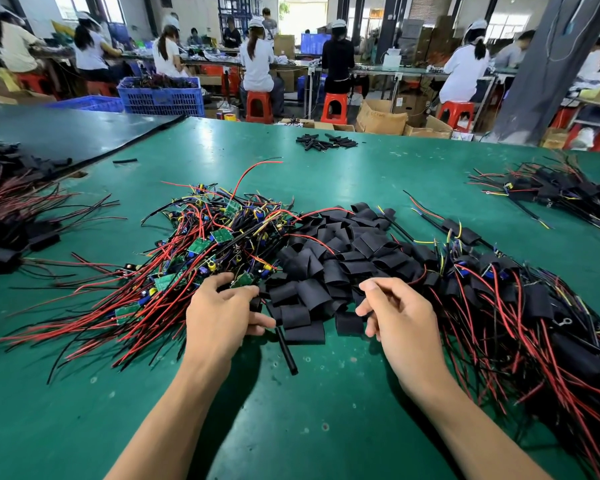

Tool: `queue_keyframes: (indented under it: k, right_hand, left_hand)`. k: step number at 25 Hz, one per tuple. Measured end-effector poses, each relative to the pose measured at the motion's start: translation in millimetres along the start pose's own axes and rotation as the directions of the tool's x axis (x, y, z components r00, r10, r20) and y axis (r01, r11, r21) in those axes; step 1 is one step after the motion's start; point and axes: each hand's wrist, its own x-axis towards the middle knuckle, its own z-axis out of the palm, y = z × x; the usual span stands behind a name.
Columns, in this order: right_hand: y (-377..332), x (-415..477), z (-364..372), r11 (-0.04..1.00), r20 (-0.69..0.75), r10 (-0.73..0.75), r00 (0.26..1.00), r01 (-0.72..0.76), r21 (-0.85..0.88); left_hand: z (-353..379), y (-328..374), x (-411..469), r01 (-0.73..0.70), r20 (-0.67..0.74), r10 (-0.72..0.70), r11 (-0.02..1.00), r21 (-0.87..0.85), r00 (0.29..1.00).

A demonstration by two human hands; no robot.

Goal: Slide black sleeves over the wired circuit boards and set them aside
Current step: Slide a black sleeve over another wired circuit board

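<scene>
A tangled heap of wired circuit boards [219, 242], green boards with red, black and yellow leads, lies in the middle of the green table [326, 393]. Right of it is a pile of flat black sleeves [340, 261]. My left hand [219, 315] sits at the heap's near edge, with fingers curled round one green circuit board [244, 279]. A black cable [286, 351] runs out below this hand. My right hand [400, 318] hovers at the sleeve pile's near edge, fingers loosely curled and holding nothing, next to a single sleeve [349, 323].
Sleeved boards with trailing wires lie in a long pile at the right [520, 306], with more at the far right [565, 192] and at the left edge [11, 223]. Short black tubes [326, 143] lie at the far side. Seated workers and crates fill the background.
</scene>
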Motion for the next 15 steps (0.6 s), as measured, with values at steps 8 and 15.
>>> queue_keyframes:
  k: [8,15]
  right_hand:
    - [-0.8,-1.6,-1.1,1.000,0.026,-0.002,1.000,0.002,0.000]
    - [-10.5,-4.6,6.5,0.970,0.256,-0.005,0.967,-0.057,0.235]
  left_hand:
    - [3.5,7.2,-11.2,-0.035,0.079,0.050,0.983,-0.183,0.996]
    - [18.4,14.7,-32.6,0.176,0.590,0.082,0.914,-0.366,0.803]
